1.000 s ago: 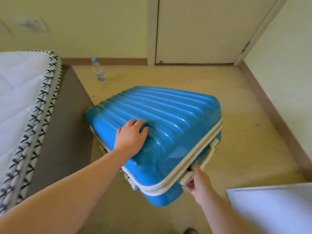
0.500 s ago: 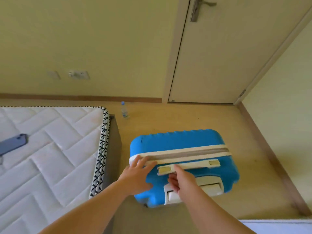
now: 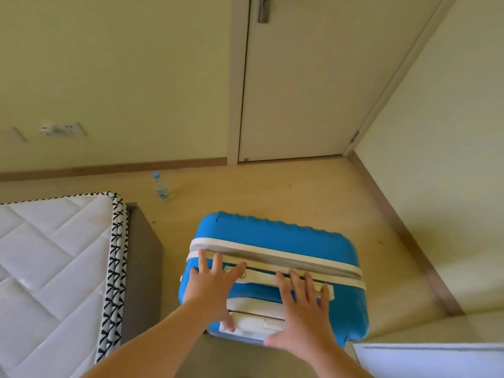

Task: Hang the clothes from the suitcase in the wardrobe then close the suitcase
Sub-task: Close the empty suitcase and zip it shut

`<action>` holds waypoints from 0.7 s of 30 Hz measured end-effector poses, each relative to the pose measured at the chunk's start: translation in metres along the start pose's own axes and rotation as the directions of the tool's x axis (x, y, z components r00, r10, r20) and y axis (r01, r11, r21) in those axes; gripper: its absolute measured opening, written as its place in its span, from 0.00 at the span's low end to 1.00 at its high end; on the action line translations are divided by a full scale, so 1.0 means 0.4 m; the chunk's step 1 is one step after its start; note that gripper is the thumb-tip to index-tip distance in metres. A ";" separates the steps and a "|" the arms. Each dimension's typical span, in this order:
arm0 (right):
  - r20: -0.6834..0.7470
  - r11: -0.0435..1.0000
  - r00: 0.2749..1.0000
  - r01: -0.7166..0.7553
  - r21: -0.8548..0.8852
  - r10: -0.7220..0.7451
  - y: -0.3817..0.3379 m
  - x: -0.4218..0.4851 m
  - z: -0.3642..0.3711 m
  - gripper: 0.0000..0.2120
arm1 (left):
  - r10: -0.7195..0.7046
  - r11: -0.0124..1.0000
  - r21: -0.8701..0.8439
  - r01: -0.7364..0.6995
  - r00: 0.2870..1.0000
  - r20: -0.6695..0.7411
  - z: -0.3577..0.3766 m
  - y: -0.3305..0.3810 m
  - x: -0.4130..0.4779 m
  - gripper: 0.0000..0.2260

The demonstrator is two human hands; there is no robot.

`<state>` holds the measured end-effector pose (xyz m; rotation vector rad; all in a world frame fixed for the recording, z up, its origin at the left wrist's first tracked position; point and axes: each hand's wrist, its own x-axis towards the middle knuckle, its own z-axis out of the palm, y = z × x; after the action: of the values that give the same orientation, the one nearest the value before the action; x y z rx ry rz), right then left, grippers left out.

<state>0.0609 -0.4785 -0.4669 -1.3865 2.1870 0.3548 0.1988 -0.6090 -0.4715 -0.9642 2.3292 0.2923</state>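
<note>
Steadying the ribbed blue hard-shell suitcase point(image 3: 272, 233), upright on the pale wooden floor point(image 3: 272, 192) beside the white quilted mattress point(image 3: 54, 255), probably calls for even downward pressure from left grip point(image 3: 215, 285) and right grip point(image 3: 302, 309), both spread flat, holding nothing.

Door handle point(image 3: 262, 9): cut off by the top edge. Mattress point(image 3: 49, 268): runs out past the left and bottom edges. Left hand point(image 3: 215, 287) and right hand point(image 3: 302, 315) cover parts of the suitcase point(image 3: 272, 236) handles. Bottle point(image 3: 161, 186) label: too small to read. White panel point(image 3: 436, 361): cut by the right and bottom edges.
</note>
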 end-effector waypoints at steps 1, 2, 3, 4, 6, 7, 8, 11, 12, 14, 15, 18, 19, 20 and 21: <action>-0.030 0.999 1.000 -0.002 -0.035 0.001 0.014 0.020 -0.008 0.53 | 0.009 1.000 0.006 -0.009 1.000 -0.015 -0.021 0.004 0.021 0.52; -0.077 0.999 0.997 -0.007 -0.045 0.003 0.034 0.044 -0.015 0.53 | 0.025 1.000 0.013 -0.025 0.999 -0.035 -0.043 0.015 0.050 0.52; -0.107 0.999 0.994 -0.015 -0.050 0.010 0.049 0.065 -0.027 0.53 | 0.048 0.999 0.013 -0.047 0.997 -0.058 -0.063 0.030 0.073 0.51; -0.125 0.999 0.992 -0.035 -0.041 0.029 0.072 0.085 -0.041 0.53 | 0.074 0.997 0.014 -0.073 0.994 -0.074 -0.083 0.053 0.100 0.51; -0.132 0.995 0.986 -0.102 -0.007 0.100 0.125 0.127 -0.057 0.54 | 0.102 0.995 0.031 -0.099 0.991 -0.085 -0.117 0.118 0.158 0.51; -0.131 0.992 0.983 -0.128 0.002 0.127 0.143 0.145 -0.066 0.54 | 0.097 0.995 0.035 -0.094 0.991 -0.089 -0.131 0.145 0.182 0.51; -0.132 0.988 0.980 -0.150 0.018 0.151 0.164 0.164 -0.076 0.54 | 0.096 0.995 0.046 -0.092 0.991 -0.096 -0.150 0.169 0.211 0.52; -0.106 0.965 0.963 -0.238 0.111 0.250 0.240 0.214 -0.110 0.53 | 0.168 0.981 0.117 -0.154 0.979 -0.118 -0.215 0.234 0.311 0.54; -0.091 0.953 0.955 -0.268 0.139 0.282 0.268 0.227 -0.122 0.53 | 0.198 0.974 0.133 -0.182 0.973 -0.115 -0.236 0.257 0.342 0.54; -0.085 0.937 0.941 -0.310 0.163 0.327 0.318 0.250 -0.140 0.53 | 0.250 0.960 0.158 -0.233 0.963 -0.100 -0.271 0.299 0.392 0.53; -0.088 0.926 0.932 -0.331 0.180 0.351 0.349 0.266 -0.149 0.54 | 0.278 0.950 0.169 -0.261 0.957 -0.086 -0.294 0.326 0.423 0.53; -0.082 0.881 0.897 -0.404 0.245 0.434 0.452 0.311 -0.181 0.54 | 0.368 0.913 0.209 -0.349 0.928 -0.057 -0.371 0.412 0.523 0.53; -0.074 0.864 0.883 -0.433 0.256 0.464 0.488 0.324 -0.193 0.54 | 0.400 0.897 0.224 -0.380 0.915 -0.052 -0.396 0.446 0.556 0.53; -0.062 0.846 0.867 -0.464 0.261 0.495 0.524 0.336 -0.205 0.54 | 0.435 0.878 0.242 -0.413 0.899 -0.043 -0.420 0.480 0.585 0.53; -0.055 0.820 0.844 -0.499 0.280 0.533 0.564 0.351 -0.217 0.54 | 0.473 0.855 0.257 -0.450 0.880 -0.031 -0.449 0.520 0.620 0.53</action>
<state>-0.2139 -0.5270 -0.4855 -0.6713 2.5963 0.1605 -0.1653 -0.6758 -0.4818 -0.2905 2.5885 0.1444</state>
